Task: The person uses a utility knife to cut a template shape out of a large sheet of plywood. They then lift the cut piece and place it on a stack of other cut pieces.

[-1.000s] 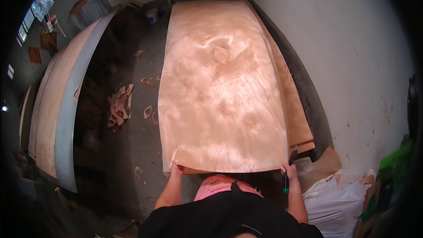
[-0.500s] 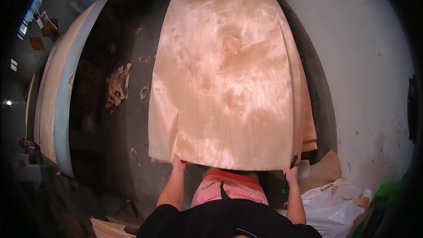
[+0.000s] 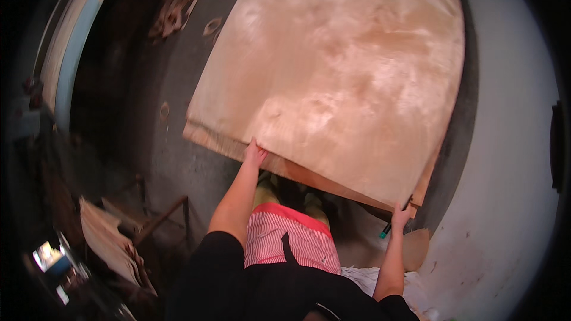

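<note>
A large pale wood veneer sheet lies in front of me on top of a stack of similar sheets, whose near edges show below it. My left hand is closed on the top sheet's near edge, left of its middle. Toward the near right corner, my right hand grips the same edge. A thin dark tool with a green end is also held in that hand; its kind is unclear. The sheet looks slightly wavy, and its far end runs out of view.
Veneer scraps lie on the dark floor at left, beside a long pale-edged stack. A metal frame with veneer offcuts stands near left. The white wall runs along the right; white plastic lies near my right arm.
My view has turned and tilted nearer. The top sheet has shifted against the stack, baring more of the lower sheets' near edge at left. Both hands keep their hold.
</note>
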### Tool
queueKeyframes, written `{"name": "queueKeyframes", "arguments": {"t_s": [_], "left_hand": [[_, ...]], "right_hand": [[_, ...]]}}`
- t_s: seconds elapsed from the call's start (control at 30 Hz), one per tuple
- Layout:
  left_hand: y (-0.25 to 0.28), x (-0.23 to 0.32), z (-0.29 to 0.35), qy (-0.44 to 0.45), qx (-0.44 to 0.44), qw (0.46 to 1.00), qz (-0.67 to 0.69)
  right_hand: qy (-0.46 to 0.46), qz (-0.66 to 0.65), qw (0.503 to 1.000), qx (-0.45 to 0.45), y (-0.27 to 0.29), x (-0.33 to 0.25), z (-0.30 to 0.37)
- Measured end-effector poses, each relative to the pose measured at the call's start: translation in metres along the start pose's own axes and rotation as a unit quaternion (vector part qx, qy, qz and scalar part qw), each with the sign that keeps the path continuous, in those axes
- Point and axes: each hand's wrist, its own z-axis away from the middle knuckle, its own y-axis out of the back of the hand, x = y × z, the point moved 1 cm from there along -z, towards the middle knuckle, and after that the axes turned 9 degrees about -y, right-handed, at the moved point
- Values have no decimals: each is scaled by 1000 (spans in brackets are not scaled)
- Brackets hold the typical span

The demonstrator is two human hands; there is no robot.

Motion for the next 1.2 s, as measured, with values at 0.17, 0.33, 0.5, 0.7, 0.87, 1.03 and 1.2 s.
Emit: {"name": "queueKeyframes", "arguments": {"t_s": [0.17,0.33,0.5,0.7,0.87,1.03,1.2], "left_hand": [[53,24,-62,-36,21,995,89],[37,-46,-80,-48,98,988,113],[45,-48,-93,-91,164,982,31],[48,-57,-104,-91,225,970,-18],[53,-65,-114,-118,238,964,-3],[51,-67,-111,-138,244,957,-72],[75,-93,-126,-173,300,927,-142]], "right_hand": [[-56,313,947,42,-38,40,-20],[-99,372,923,-21,-34,85,-99],[-42,417,907,-41,-67,105,-99],[-32,421,903,-80,-82,162,-117],[-71,403,903,-131,-96,149,-114],[-71,322,934,-136,-103,176,-121],[-33,362,925,-108,-116,194,-135]]}}
